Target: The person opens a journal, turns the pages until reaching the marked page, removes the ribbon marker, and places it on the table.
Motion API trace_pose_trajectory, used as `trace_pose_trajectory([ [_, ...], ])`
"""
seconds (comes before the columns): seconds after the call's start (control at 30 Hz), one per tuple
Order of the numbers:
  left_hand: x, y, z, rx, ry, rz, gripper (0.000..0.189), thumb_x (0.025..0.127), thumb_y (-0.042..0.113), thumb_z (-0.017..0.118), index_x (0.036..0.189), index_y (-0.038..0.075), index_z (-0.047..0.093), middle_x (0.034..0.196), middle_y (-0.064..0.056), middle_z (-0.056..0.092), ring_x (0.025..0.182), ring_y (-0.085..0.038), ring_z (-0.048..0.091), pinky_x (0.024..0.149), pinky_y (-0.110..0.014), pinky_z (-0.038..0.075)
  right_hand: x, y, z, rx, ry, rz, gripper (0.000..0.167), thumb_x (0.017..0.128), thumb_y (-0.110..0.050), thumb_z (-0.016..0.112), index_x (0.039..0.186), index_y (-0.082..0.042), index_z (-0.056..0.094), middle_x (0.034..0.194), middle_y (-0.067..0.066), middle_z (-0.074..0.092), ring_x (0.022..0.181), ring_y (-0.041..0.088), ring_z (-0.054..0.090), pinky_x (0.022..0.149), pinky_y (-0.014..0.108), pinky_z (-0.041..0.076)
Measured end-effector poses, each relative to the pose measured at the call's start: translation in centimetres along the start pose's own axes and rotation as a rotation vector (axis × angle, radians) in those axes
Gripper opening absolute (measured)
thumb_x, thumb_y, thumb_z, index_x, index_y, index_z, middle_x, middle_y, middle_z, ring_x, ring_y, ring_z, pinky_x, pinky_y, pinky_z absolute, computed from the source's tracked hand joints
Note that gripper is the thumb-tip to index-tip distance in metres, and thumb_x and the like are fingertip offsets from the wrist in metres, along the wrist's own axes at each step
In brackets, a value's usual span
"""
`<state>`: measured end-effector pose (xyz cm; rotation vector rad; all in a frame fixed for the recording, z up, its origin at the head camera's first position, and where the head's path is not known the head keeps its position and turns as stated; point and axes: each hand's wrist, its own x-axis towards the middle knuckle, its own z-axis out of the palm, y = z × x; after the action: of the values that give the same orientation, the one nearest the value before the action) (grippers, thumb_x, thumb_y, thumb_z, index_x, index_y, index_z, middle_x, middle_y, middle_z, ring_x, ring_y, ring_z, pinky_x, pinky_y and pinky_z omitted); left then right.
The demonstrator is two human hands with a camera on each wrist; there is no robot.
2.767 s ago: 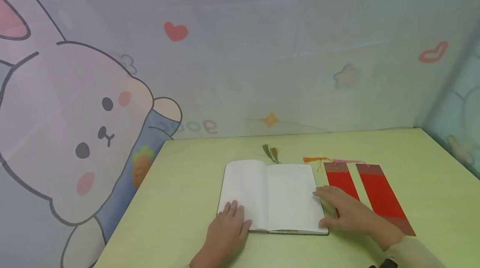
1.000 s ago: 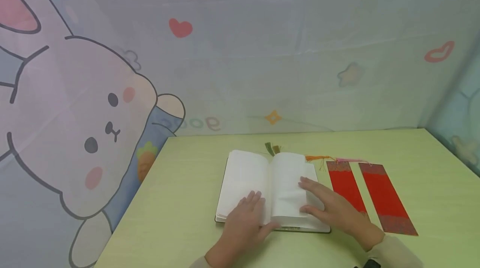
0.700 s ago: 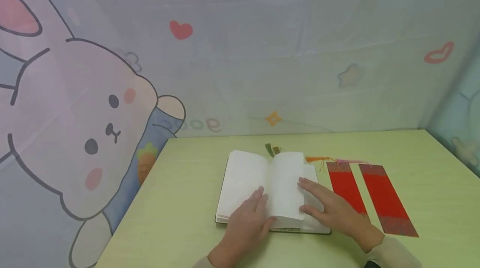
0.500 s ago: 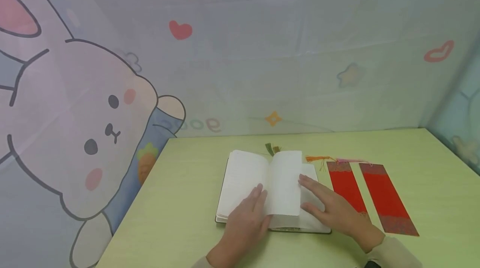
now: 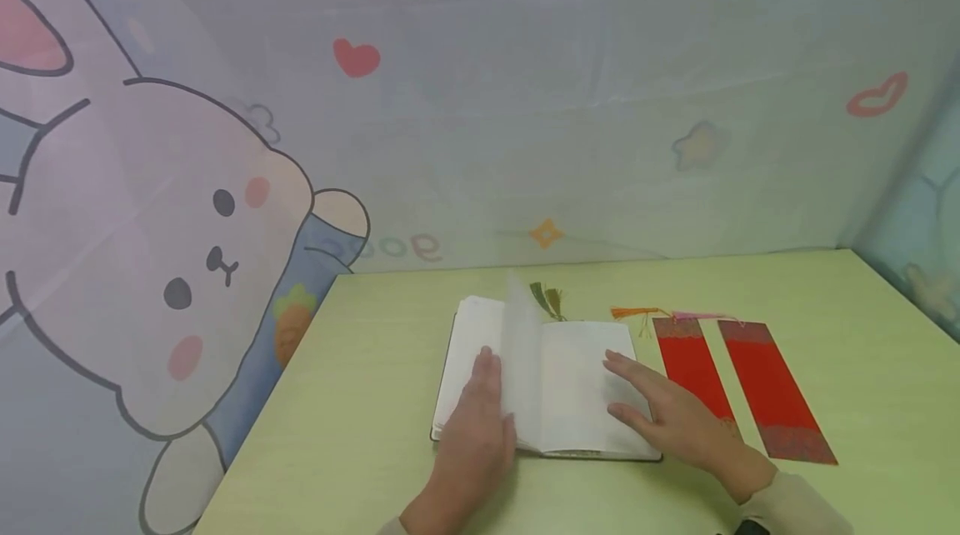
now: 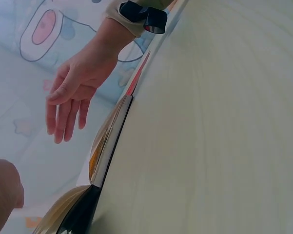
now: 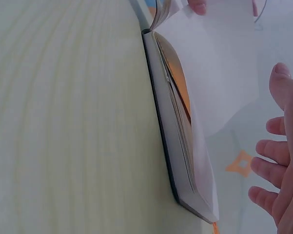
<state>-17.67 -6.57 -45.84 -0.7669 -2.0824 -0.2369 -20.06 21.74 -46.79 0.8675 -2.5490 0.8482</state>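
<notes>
An open notebook [image 5: 585,385] with blank white pages lies on the table. One leaf [image 5: 522,368] stands upright near the spine, mid-turn. My left hand [image 5: 472,435] is over the left page, its fingers straight and its thumb beside the raised leaf. Fingers spread and relaxed, my right hand [image 5: 678,418] hovers at the right page's outer edge, gripping nothing. In the right wrist view that hand [image 7: 283,161] is apart from the lifted page [image 7: 219,63]. Something orange [image 7: 175,73] shows between the pages near the lower edge.
Two red bookmarks [image 5: 772,389] with orange and pink tassels [image 5: 637,313] lie right of the notebook. Green and brown tassels [image 5: 547,300] stick out beyond its top edge. A printed cloth backdrop [image 5: 600,102] stands behind the pale green table [image 5: 360,368].
Several leaves bowed over the right page, then one leaf swung up and left past the spine. My left hand shifted left with it; my right hand stayed nearly still.
</notes>
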Motion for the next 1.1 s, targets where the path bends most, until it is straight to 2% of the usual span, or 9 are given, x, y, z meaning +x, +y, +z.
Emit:
trace_pose_trajectory([
  [0.13,0.0,-0.3,-0.1,0.069,0.024,-0.019,0.044,0.095,0.006,0.023,0.132,-0.014,0.039,0.139,-0.037,0.028,0.127,-0.044,0.035,0.088,-0.048,0.046,-0.3,0.4,-0.2,-0.020,-0.015,0.038,0.052,0.089,-0.037,0.061,0.132,-0.011,0.051,0.132,0.004,0.052,0.121,0.025,0.049,0.093,0.045,0.043],
  [0.23,-0.2,-0.5,-0.2,0.105,-0.006,-0.027,0.044,0.093,0.000,0.020,0.127,-0.009,0.047,0.138,-0.038,0.029,0.126,-0.047,0.034,0.091,-0.052,0.042,-0.5,0.5,-0.2,-0.034,-0.035,0.075,0.050,0.088,-0.039,0.061,0.128,-0.010,0.055,0.127,0.004,0.057,0.117,0.025,0.052,0.092,0.045,0.044],
  [0.3,-0.4,-0.7,-0.3,0.120,-0.074,-0.041,0.042,0.089,0.000,0.029,0.125,-0.006,0.051,0.139,-0.036,0.031,0.127,-0.047,0.034,0.094,-0.054,0.039,-0.6,0.6,-0.2,-0.041,-0.045,0.090,0.049,0.088,-0.040,0.061,0.126,-0.010,0.056,0.124,0.005,0.058,0.114,0.026,0.053,0.091,0.045,0.045],
  [0.4,-0.8,-0.9,-0.4,0.130,-0.220,-0.062,0.044,0.083,0.008,0.050,0.125,-0.003,0.053,0.139,-0.029,0.036,0.127,-0.043,0.035,0.098,-0.053,0.036,-0.8,0.7,-0.3,-0.053,-0.049,0.088,0.048,0.088,-0.040,0.062,0.125,-0.009,0.058,0.123,0.004,0.059,0.113,0.025,0.054,0.090,0.045,0.046],
  [0.5,-1.1,-1.1,-0.5,0.128,-0.369,-0.071,0.051,0.081,0.016,0.063,0.127,0.000,0.052,0.139,-0.022,0.041,0.128,-0.040,0.036,0.101,-0.050,0.034,-0.9,1.0,-0.3,-0.071,-0.039,0.057,0.047,0.086,-0.037,0.065,0.123,-0.009,0.058,0.121,0.003,0.059,0.112,0.023,0.055,0.089,0.043,0.047],
  [0.6,-1.1,-1.4,-0.6,0.112,-0.484,-0.057,0.044,0.085,0.017,0.060,0.126,0.001,0.053,0.138,-0.019,0.043,0.128,-0.038,0.037,0.102,-0.048,0.034,-1.0,1.3,-0.3,-0.108,-0.020,0.000,0.048,0.084,-0.035,0.068,0.122,-0.007,0.059,0.120,0.004,0.060,0.110,0.024,0.056,0.088,0.043,0.047],
  [0.7,-1.0,-1.7,-0.6,0.079,-0.571,-0.056,0.036,0.090,0.015,0.054,0.123,0.000,0.055,0.137,-0.017,0.045,0.127,-0.037,0.039,0.102,-0.047,0.034,-1.1,1.6,-0.3,-0.148,-0.014,-0.040,0.050,0.081,-0.033,0.071,0.121,-0.005,0.059,0.119,0.006,0.061,0.110,0.025,0.056,0.088,0.043,0.047],
  [0.87,-0.7,-2.0,-0.6,0.025,-0.664,-0.093,0.035,0.094,0.016,0.049,0.125,0.000,0.055,0.134,-0.016,0.049,0.124,-0.033,0.045,0.099,-0.046,0.038,-1.3,2.0,-0.3,-0.164,-0.051,-0.021,0.055,0.079,-0.031,0.074,0.125,-0.005,0.057,0.123,0.008,0.058,0.113,0.027,0.054,0.091,0.045,0.046],
  [1.1,-0.6,-1.9,-0.4,-0.025,-0.695,-0.141,0.037,0.094,0.021,0.050,0.125,0.001,0.055,0.132,-0.015,0.051,0.122,-0.032,0.047,0.095,-0.047,0.041,-1.7,2.5,-0.8,-0.144,-0.134,0.024,0.066,0.079,-0.043,0.070,0.133,-0.008,0.050,0.133,0.010,0.051,0.121,0.030,0.046,0.095,0.049,0.041],
])
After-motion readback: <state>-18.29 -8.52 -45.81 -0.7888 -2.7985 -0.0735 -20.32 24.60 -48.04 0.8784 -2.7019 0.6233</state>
